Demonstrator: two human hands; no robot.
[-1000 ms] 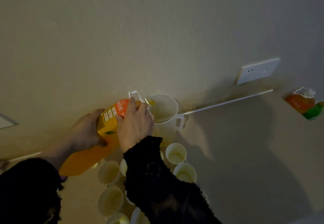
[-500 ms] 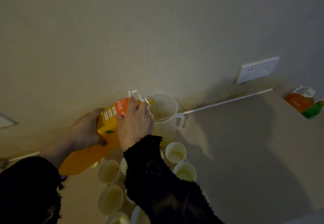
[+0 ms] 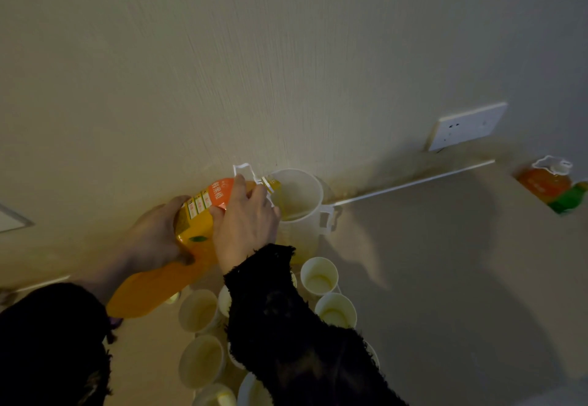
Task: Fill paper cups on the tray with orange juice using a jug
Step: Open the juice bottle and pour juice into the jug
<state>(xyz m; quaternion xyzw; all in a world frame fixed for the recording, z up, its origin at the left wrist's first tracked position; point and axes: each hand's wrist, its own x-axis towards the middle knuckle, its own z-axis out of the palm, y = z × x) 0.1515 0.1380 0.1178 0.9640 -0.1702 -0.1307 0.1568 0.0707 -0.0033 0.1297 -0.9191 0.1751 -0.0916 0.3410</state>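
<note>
Left hand: my left hand (image 3: pixel 156 234) grips the middle of the orange juice bottle (image 3: pixel 152 288), fingers curled round it.
Right hand: my right hand (image 3: pixel 246 224) clamps over the bottle's shoulder just below the neck. Both hands hold the one bottle, close together.
Bottle: tipped nearly flat, mouth over the left rim of the jug (image 3: pixel 302 237), with a thin yellow stream running in.
Jug: translucent white, upright at the far edge of the surface (image 3: pixel 429 262) against the wall (image 3: pixel 286 55), handle to the right.
Paper cups: the paper cups (image 3: pixel 319 267) stand open-side up in a cluster just on the near side of the jug.
Further out: a second bottle (image 3: pixel 545 183) stands at far right, and a wall socket (image 3: pixel 466 125) is set in the wall to its left.
Step in hand: as I read it, charging the jug. Pouring into the cups comes after.
Doing it well: I would raise the bottle's base slowly, keep the mouth inside the rim, let air in to avoid glugging, and stop well short of the brim so the jug pours cleanly.
Hard to make out: the light is dim. My right sleeve (image 3: pixel 302 342) covers several cups. I cannot make out the tray under them, the juice level in the jug, or whether any cup holds juice.
</note>
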